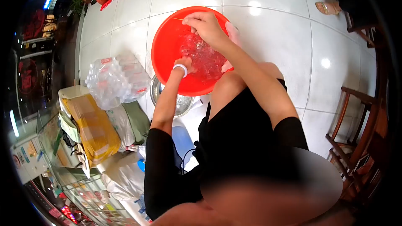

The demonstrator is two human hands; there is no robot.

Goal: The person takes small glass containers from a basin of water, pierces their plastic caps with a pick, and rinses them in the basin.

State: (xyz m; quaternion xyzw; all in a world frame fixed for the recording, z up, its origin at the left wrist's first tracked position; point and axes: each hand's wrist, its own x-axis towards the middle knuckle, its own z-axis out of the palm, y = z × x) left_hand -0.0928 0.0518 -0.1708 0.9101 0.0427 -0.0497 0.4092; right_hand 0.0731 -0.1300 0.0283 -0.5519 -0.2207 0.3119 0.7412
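Note:
A large red basin (164, 44) stands on the floor in front of me, with a heap of small translucent pieces (205, 58) in it. Over the basin's far part, my right hand (203, 26) pinches a thin stick (179, 19) that points left. My left hand (187, 63), with a white band at the wrist, reaches into the basin at the left edge of the heap. Its fingertips are hard to make out among the pieces. Partly under the basin's near left side is a metal bowl (182, 105) with clear pieces in it.
Wrapped clear bottles (113, 79) and a yellow-taped box (92, 125) are at the left. A blue container (182, 139) is near my left arm. Wooden chairs (349, 129) stand at the right. Another person's sandalled feet (328, 8) show at the top right.

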